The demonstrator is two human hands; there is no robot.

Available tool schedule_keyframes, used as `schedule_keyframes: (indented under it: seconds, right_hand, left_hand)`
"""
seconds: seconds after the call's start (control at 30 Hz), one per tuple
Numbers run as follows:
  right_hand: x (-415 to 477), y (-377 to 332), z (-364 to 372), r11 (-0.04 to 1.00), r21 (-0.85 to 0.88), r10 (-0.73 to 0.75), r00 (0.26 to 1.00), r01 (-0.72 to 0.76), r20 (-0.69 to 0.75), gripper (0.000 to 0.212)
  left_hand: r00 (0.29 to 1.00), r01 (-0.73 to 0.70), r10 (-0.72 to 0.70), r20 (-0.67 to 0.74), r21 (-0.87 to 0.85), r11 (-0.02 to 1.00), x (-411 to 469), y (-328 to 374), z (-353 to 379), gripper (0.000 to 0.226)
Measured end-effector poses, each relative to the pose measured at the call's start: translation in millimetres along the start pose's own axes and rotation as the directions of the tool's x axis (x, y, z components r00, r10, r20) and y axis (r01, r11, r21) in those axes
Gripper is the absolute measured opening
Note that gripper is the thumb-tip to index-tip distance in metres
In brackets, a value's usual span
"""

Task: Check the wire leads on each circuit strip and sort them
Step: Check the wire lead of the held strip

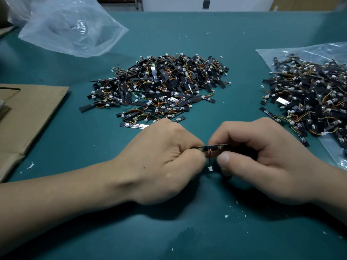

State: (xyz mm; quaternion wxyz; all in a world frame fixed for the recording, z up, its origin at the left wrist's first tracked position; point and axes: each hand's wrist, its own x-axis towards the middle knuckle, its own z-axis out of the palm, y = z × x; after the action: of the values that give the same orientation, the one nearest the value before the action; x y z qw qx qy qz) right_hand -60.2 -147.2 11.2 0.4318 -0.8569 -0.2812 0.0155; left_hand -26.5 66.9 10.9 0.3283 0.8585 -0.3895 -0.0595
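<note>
A small black circuit strip (216, 147) is held level between my two hands above the green table mat (206, 231). My left hand (165, 162) pinches its left end with curled fingers. My right hand (262, 160) grips its right end, thumb in front. Thin coloured wire leads with a white connector (210, 168) hang down from the strip between my thumbs. A large pile of black circuit strips (161, 89) with coloured leads lies on the mat just beyond my hands. A second pile of strips (311, 98) lies on a clear plastic bag at the right.
An empty crumpled clear plastic bag (69, 29) sits at the far left. A flat piece of cardboard (28, 117) lies at the left edge. Small white bits (226, 215) are scattered on the mat near me.
</note>
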Motion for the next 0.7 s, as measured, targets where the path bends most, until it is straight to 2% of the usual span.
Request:
schedule_keyframes:
  seconds: [0.1, 0.23, 0.7]
  right_hand:
    - [0.9, 1.4, -1.8, 0.996, 0.077, 0.051, 0.998, -0.053, 0.029, 0.020]
    - [2.6, 1.7, -1.1, 0.999, 0.010, 0.037, 0.998, -0.037, 0.042, 0.027]
    - [3.4, 0.2, 0.5, 0.995, -0.098, 0.002, 1.000, 0.001, 0.026, 0.027]
  left_hand:
    - [1.000, 0.004, -0.004, -0.003, 0.000, 1.000, -0.6, -0.9, 1.0, 0.031]
    - [1.000, -0.006, 0.006, 0.011, 0.019, 1.000, -0.9, -0.1, 0.3, 0.029]
    - [0.998, -0.063, 0.062, 0.016, 0.068, 0.996, 0.0, 3.0, 0.6, 0.028]
